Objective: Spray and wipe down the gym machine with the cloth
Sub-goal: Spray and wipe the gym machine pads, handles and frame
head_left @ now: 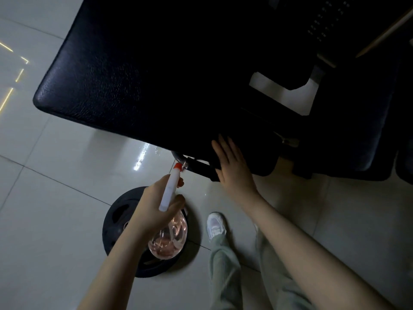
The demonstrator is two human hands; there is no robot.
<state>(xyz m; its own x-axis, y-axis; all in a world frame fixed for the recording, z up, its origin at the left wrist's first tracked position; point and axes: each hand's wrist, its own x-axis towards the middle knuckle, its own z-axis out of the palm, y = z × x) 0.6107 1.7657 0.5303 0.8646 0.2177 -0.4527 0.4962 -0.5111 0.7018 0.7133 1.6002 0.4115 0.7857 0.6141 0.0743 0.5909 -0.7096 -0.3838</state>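
Gym machine [156,74] up top, black padded bench filling most of the upper half, rest of the frame off to the right lost in shadow. Left hand [154,209] low in the middle, gripping a spray bottle [169,193], fingers [180,199] curled round the neck just under the white head, red nozzle aimed up at the near edge of the pad. Clear bottle body, pinkish liquid inside. Right hand [234,171] just beside it, flat, fingers [223,148] straight and held close together, laid over the dark near edge of the bench; actually touching or not, can't tell in this light. Black weight plate [116,220] flat on the pale tiled floor [55,198], right under the bottle. White shoe [215,224] and light green trouser leg [223,265] at the bottom.
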